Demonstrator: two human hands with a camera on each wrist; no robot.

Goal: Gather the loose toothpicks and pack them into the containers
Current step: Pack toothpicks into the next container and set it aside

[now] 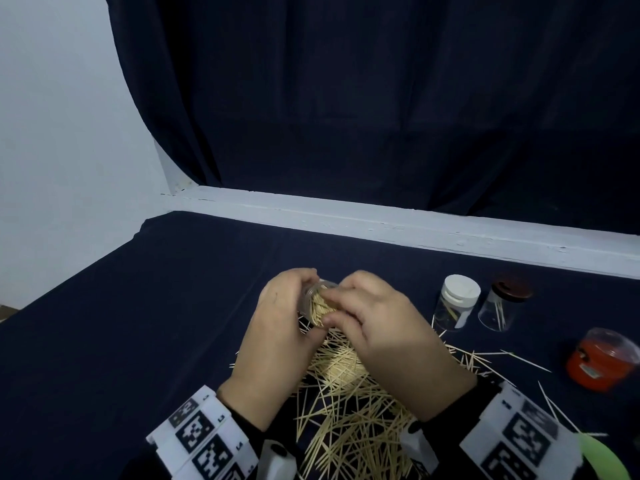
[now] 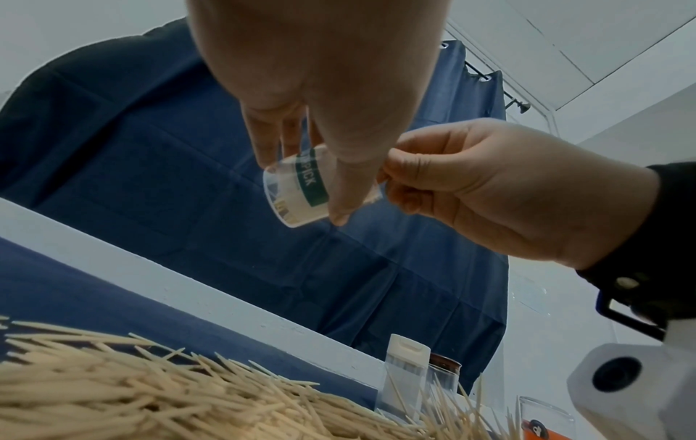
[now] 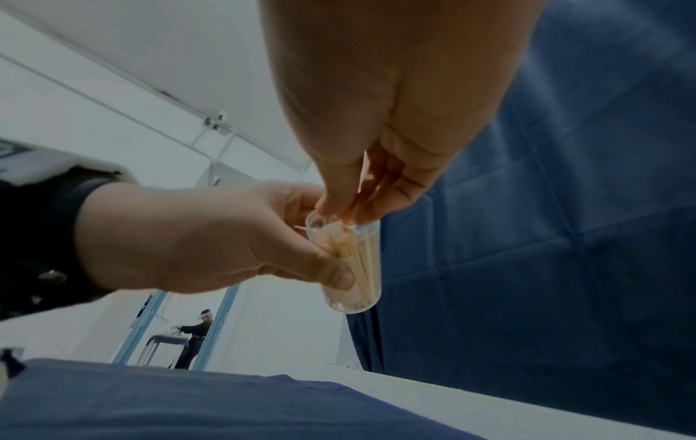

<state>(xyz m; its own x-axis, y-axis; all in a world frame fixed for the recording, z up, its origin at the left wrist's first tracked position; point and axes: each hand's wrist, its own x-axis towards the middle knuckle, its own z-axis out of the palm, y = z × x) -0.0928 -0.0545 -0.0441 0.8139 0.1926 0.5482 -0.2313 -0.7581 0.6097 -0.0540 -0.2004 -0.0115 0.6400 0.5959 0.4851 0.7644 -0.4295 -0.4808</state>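
Observation:
My left hand [image 1: 294, 299] grips a small clear container [image 1: 316, 308], tilted and partly filled with toothpicks, above the dark blue tablecloth. In the left wrist view the container [image 2: 297, 190] shows a green label, with my left hand [image 2: 324, 166] round it. My right hand [image 1: 341, 306] pinches a few toothpicks at the container's open mouth. The right wrist view shows the right hand [image 3: 346, 211] over the container [image 3: 357, 268], and the left hand [image 3: 301, 253] holding its side. A big pile of loose toothpicks [image 1: 346, 410] lies under both hands.
To the right stand a white-capped clear container [image 1: 457, 303] and a brown-capped one [image 1: 504, 304], each with a few toothpicks. An orange-lidded tub [image 1: 602, 362] lies further right, a green object [image 1: 602, 455] at the bottom corner. A white ledge [image 1: 415, 223] bounds the table's far side.

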